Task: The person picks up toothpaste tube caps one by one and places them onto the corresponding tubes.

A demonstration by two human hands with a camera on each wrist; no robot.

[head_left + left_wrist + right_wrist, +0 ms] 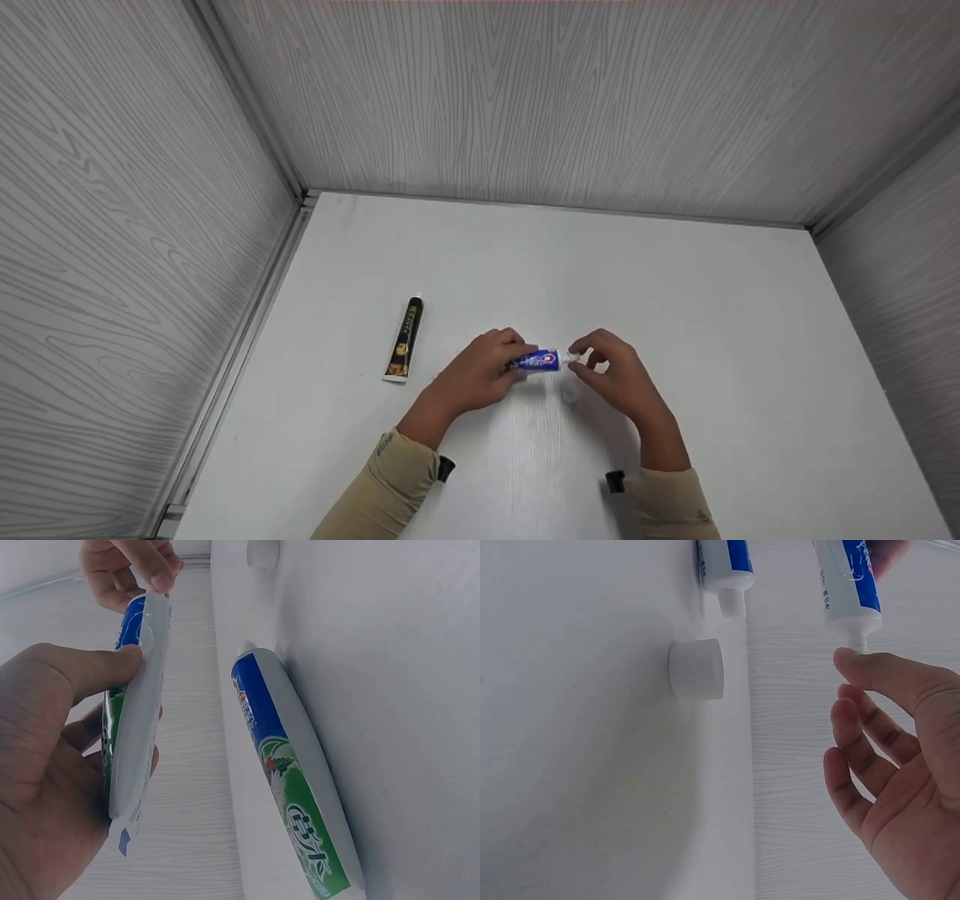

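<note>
My left hand (484, 367) grips a blue, green and white toothpaste tube (538, 361), thumb along its side, above the table. At the tube's narrow white nozzle (857, 639), my right hand (611, 371) pinches with thumb and index finger. Whether a small piece sits between those fingertips is hidden. A white round cap (696, 670) stands on the table below the right hand. Another toothpaste tube (292, 780), also blue, green and white, lies on the table below the left hand; in the head view that hand mostly covers it.
A black and gold toothpaste tube (405, 337) lies left of the hands on the white table (712, 322). Grey wood-patterned panels (510, 97) rise behind the table and at both sides.
</note>
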